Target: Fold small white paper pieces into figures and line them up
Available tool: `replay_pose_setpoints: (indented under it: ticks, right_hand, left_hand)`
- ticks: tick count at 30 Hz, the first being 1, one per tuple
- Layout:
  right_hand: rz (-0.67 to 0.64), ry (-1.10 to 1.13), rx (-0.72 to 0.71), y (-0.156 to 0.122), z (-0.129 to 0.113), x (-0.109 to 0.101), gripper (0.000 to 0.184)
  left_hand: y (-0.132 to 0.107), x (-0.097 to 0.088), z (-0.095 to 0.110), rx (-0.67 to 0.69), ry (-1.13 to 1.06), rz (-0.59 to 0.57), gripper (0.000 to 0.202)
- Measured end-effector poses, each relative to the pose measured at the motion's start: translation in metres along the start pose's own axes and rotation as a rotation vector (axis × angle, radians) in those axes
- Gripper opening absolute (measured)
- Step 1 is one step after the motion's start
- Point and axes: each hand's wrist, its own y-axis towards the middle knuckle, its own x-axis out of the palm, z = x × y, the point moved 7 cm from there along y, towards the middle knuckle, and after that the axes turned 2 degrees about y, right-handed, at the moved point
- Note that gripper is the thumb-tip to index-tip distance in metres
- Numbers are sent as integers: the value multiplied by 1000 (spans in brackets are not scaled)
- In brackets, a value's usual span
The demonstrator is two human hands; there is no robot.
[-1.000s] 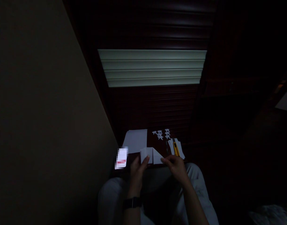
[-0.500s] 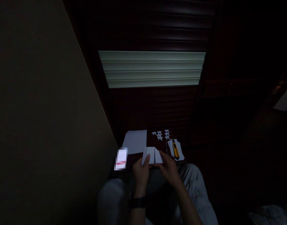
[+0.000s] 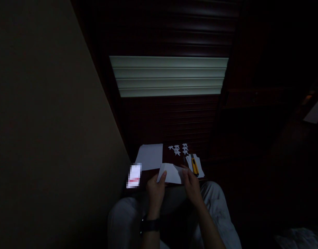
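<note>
A folded piece of white paper (image 3: 171,174) is held up between my two hands, near the front edge of the dark table. My left hand (image 3: 156,188) pinches its left side, thumb lying on top. At its right end my right hand (image 3: 192,183) grips the paper between thumb and fingers. The fingers under the sheet are hidden. Just beyond my right hand, a yellow box cutter (image 3: 194,167) rests on a small stack of white paper pieces (image 3: 199,164).
White sheets (image 3: 150,156) lie at the table's back left. Several small white paper shapes (image 3: 184,148) sit at the back. A blurred-out white item (image 3: 134,175) is at the left edge. A wall (image 3: 70,121) rises on the left; a slatted door (image 3: 171,76) stands behind.
My right hand has shifted a little to the right along the paper. The flap with a slit in its middle now looks opened out into a broader, smoother surface. My left hand keeps its hold.
</note>
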Motion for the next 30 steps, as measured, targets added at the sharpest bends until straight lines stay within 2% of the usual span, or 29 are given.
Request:
replay_pose_setpoints:
  ticks: [5,8,10,12,17,21,24,26,30]
  right_hand:
    - [1,102,25,0,-3,-6,49]
    - [7,142,14,-1,-11,-4,52]
    - [6,140,-3,-2,-15,-3,48]
    - [-28,135,-13,-2,-16,-1,40]
    - [-212,94,6,-2,-9,0,29]
    - [-322,64,20,-4,-8,-5,40]
    - [-330,56,10,-3,-10,-8,44]
    - [-313,62,-3,-2,-10,-10,38]
    - [-290,99,18,1,-5,-11,13]
  left_hand:
    - [-5,1,4,-76,-173,-12,40]
    - [-13,16,4,-159,-348,-125,44]
    - [-17,27,1,-208,-370,-219,40]
    - [-18,33,-4,-232,-361,-254,36]
    - [-12,27,-16,-246,-327,-232,34]
    - [-10,22,-17,-196,-292,-285,33]
    - [-10,21,-16,-183,-320,-322,30]
    - [-12,22,-17,-212,-349,-342,29]
    - [-14,20,-22,-280,-323,-351,31]
